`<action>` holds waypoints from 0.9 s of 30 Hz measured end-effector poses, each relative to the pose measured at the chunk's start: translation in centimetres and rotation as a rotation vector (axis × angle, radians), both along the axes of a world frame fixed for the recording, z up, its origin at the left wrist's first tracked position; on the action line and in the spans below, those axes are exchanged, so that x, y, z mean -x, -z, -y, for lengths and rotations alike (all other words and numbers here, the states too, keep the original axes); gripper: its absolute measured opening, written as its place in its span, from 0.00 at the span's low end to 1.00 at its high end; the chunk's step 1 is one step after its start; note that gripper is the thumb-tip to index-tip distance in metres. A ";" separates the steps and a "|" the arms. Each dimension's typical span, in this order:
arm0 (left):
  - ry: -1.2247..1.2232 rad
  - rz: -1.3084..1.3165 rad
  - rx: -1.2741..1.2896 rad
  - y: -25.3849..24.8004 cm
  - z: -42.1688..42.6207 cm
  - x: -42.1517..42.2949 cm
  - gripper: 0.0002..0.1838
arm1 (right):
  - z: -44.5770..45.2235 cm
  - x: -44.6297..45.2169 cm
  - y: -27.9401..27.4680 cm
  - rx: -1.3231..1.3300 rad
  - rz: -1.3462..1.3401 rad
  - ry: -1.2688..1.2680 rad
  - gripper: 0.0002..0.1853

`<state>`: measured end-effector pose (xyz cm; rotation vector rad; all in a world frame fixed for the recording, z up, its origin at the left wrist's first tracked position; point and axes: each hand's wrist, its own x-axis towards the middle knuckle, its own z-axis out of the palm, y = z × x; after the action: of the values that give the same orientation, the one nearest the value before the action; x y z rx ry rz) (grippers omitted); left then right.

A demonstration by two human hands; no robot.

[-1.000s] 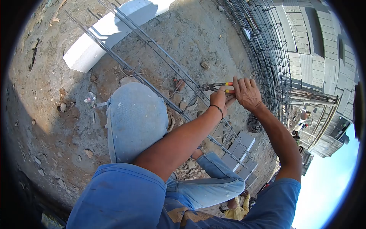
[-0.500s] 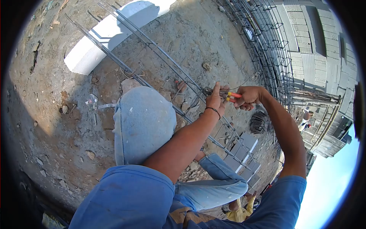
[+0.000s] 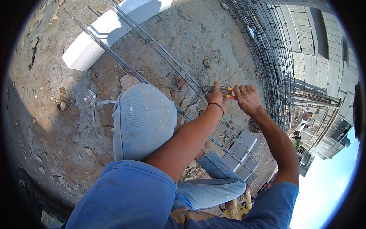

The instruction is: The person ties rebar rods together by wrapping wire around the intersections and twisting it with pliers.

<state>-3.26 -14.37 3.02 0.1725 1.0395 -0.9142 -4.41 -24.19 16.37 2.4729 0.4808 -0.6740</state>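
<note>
Pliers with red and yellow handles (image 3: 230,96) lie across the steel bars, their dark jaws at a crossing of the rebar cage (image 3: 171,61). My right hand (image 3: 248,100) is closed over the handle ends. Around the front part of the pliers is my left hand (image 3: 215,95), with a dark band on its wrist and one digit pointing up; its other fingers are partly hidden. A thin wire (image 3: 233,74) curves away from near the jaws. My bent knee in pale jeans (image 3: 146,118) is beside the cage.
A white block (image 3: 85,53) lies under the bars' far end, and grey blocks (image 3: 248,142) under the near end. More rebar cages (image 3: 268,49) are stacked at the right. Stones and rubble cover the dirt ground (image 3: 65,126). Other people appear at the right and bottom.
My right hand has turned over, its back now facing up, and the plier handles have spread and swung with it. My left hand stays almost in place.
</note>
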 end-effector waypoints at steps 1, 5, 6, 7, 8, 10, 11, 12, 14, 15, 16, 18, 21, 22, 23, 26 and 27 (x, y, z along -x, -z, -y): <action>-0.015 0.010 0.051 0.1 -0.2 0.1 0.27 | 0.0 -0.5 -0.2 0.000 0.005 -0.002 0.21; 0.163 0.018 -0.106 -1.5 -1.0 0.0 0.28 | 0.9 -4.8 -1.9 -0.272 -0.447 0.584 0.11; 0.158 0.014 -0.106 -1.8 -1.1 -0.3 0.28 | 1.2 -6.3 -2.0 -0.373 -0.743 0.871 0.10; 0.085 0.040 -0.094 -2.0 -1.1 -0.5 0.28 | 1.9 -6.9 -2.3 -0.461 -0.889 1.336 0.11; 0.013 0.064 -0.084 -2.1 -1.3 -0.6 0.28 | 2.2 -6.9 -2.2 -0.460 -0.897 1.336 0.11; -0.055 0.055 0.005 -0.8 -0.5 -0.3 0.28 | 2.0 -7.6 -2.1 -0.547 -0.978 1.455 0.14; -0.124 0.052 0.098 0.0 0.0 -0.2 0.28 | 1.7 -7.9 -2.4 -0.545 -0.980 1.450 0.14; -0.129 0.052 0.096 0.5 0.2 -0.3 0.28 | 0.8 -8.2 -2.8 -0.441 -0.914 1.324 0.13; -0.165 0.051 0.100 0.9 0.7 -0.3 0.28 | -0.6 -7.1 -3.2 -0.335 -0.849 1.202 0.13; -0.160 0.047 0.102 0.8 0.7 -0.4 0.28 | -1.5 -5.5 -3.3 -0.180 -0.518 0.736 0.15; -0.182 0.019 0.123 0.6 0.8 -0.7 0.28 | -2.2 -4.0 -3.2 -0.027 -0.188 0.273 0.19; -0.197 -0.009 0.149 0.2 1.0 -1.0 0.28 | -2.6 -1.9 -2.8 0.026 0.010 0.068 0.22; -0.238 -0.101 0.134 -0.4 1.0 -1.0 0.28 | -1.8 -0.5 -2.2 0.026 0.164 -0.160 0.18; -0.199 -0.056 0.125 -0.6 0.8 -0.6 0.28 | -0.9 -0.6 -1.7 0.028 0.167 -0.159 0.18; -0.160 -0.018 0.111 -0.7 0.4 0.0 0.27 | 0.2 -0.8 -1.2 -0.108 -0.038 0.158 0.19; -0.044 -0.041 0.084 -3.6 -1.2 -0.6 0.26 | -0.2 -4.4 -3.0 -0.393 -0.506 0.726 0.24; -0.038 -0.032 0.087 -3.5 -1.2 -0.4 0.26 | 0.0 -4.6 -3.5 -0.555 -0.754 1.202 0.25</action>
<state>-2.88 -13.16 6.50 0.0653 1.0271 -0.9280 0.15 -24.24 19.82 2.7534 -0.8063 -2.2030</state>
